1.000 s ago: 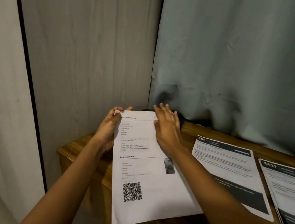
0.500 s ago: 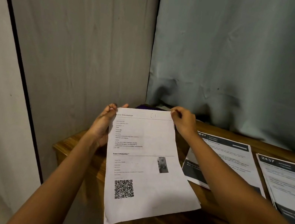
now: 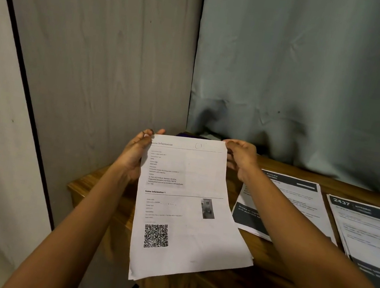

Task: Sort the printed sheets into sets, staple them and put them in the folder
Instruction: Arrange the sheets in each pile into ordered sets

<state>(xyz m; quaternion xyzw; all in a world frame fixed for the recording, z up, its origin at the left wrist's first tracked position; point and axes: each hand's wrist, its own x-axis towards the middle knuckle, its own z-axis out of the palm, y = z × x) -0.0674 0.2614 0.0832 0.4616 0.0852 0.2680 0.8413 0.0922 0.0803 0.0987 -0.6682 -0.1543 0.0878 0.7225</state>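
I hold one set of white printed sheets [image 3: 188, 209], headed "Scene Information", by its two top corners: my left hand [image 3: 135, 155] grips the left corner with the thumb on the front, and my right hand [image 3: 240, 158] pinches the right corner with curled fingers. The top page carries one QR code and one small photo. Stepped edges along the bottom show more than one sheet, but I cannot count them. The set is over the left end of the brown wooden table [image 3: 101, 187], its lower part past the front edge. To its right, two more printed lots lie flat side by side: a dark-banded white page [image 3: 299, 207], partly under my right forearm, and a fanned pile marked "2437" [image 3: 370, 232]. One grey-green curtain [image 3: 308, 75] hangs behind.
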